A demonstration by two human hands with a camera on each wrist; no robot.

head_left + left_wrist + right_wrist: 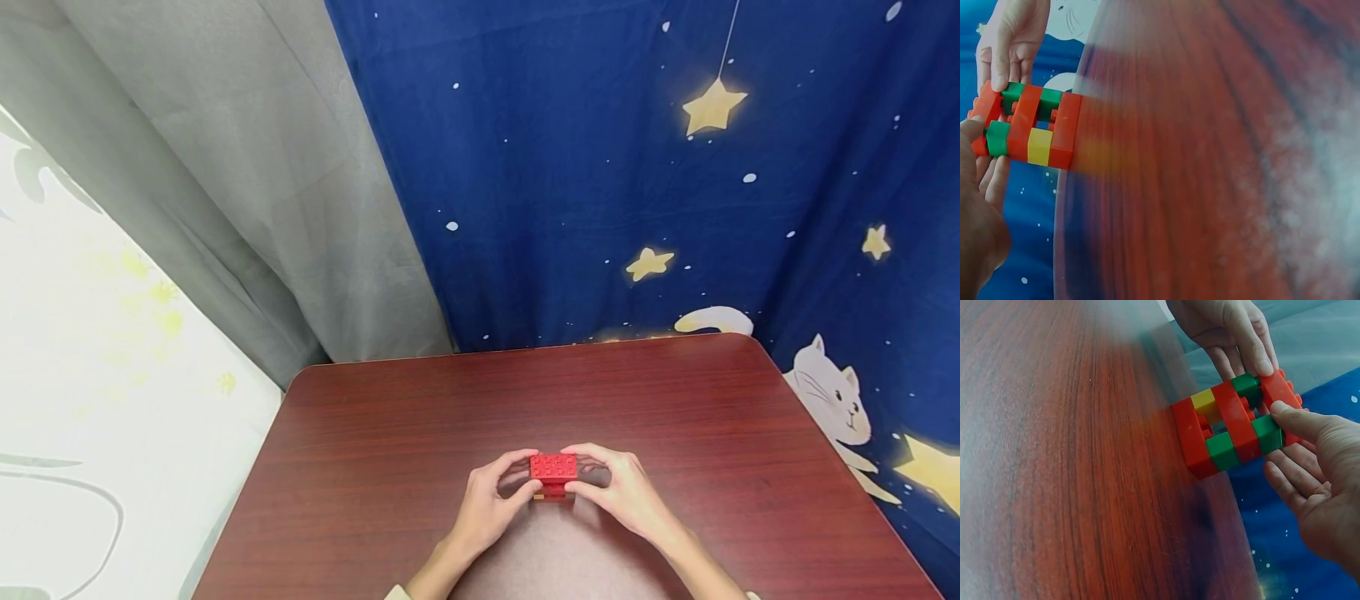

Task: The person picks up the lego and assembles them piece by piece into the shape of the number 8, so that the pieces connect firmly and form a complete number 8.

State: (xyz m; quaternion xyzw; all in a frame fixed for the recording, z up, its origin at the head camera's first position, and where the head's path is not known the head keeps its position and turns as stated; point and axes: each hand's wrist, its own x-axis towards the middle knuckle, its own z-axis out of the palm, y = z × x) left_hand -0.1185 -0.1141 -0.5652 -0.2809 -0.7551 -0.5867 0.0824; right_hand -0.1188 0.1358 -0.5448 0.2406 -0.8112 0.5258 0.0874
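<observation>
A small tower of toy building bricks stands on the table, its red top brick (553, 468) studded. Long red bricks make the top, middle (1025, 124) and bottom (1192, 439) layers. Between the upper two sit green bricks (998, 138); between the lower two, a yellow brick (1205, 405) and a green brick (1222, 451), with gaps. My left hand (482, 505) pinches the left end of the top red brick between thumb and fingers. Opposite it, my right hand (624, 490) pinches the right end the same way.
The dark red wooden table (390, 433) has rounded far corners. Behind it hang a grey curtain (247, 183) and a blue star-patterned curtain (555, 183). A pale patterned cloth (112, 350) borders the left side.
</observation>
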